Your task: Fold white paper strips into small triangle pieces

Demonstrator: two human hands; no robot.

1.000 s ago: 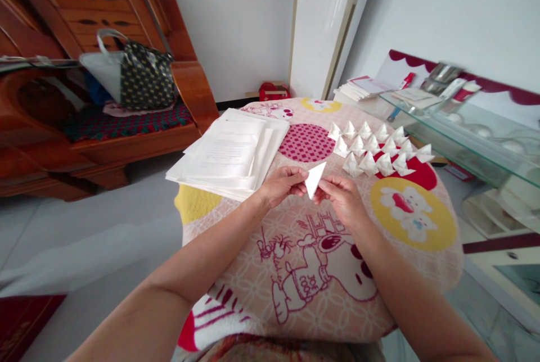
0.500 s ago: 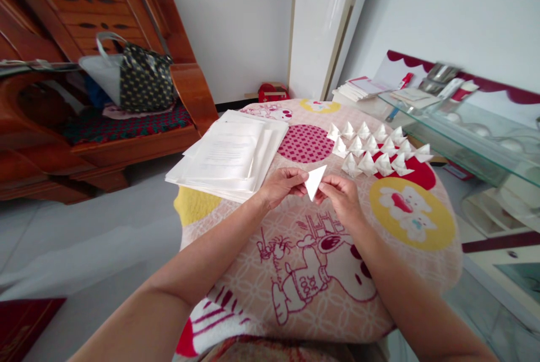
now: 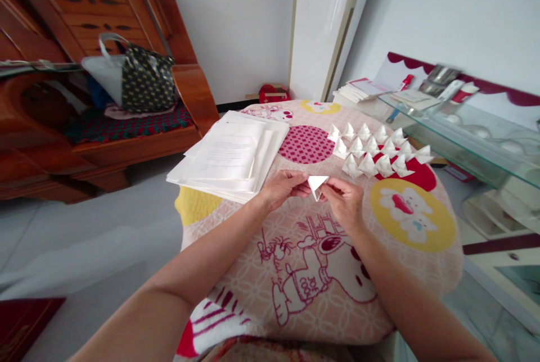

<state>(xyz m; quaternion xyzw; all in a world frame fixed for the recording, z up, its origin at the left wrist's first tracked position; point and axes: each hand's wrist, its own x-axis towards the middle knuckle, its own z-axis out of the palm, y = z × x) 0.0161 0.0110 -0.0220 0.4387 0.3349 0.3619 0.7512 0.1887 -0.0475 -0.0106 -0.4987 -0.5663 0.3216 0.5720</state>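
Grip of both the left hand (image 3: 287,188) and right hand (image 3: 345,200) is narrow, pinching one folded paper (image 3: 317,183) to the right of the paper stack (image 3: 230,154). Folding seems in hand; the next move probably calls for aligned edges. Rows of white pieces (image 3: 371,148) stand on the desk (image 3: 253,272), farther right of the stack. Some fingertips and the fold's underside are hidden; the stack's print is illegible.
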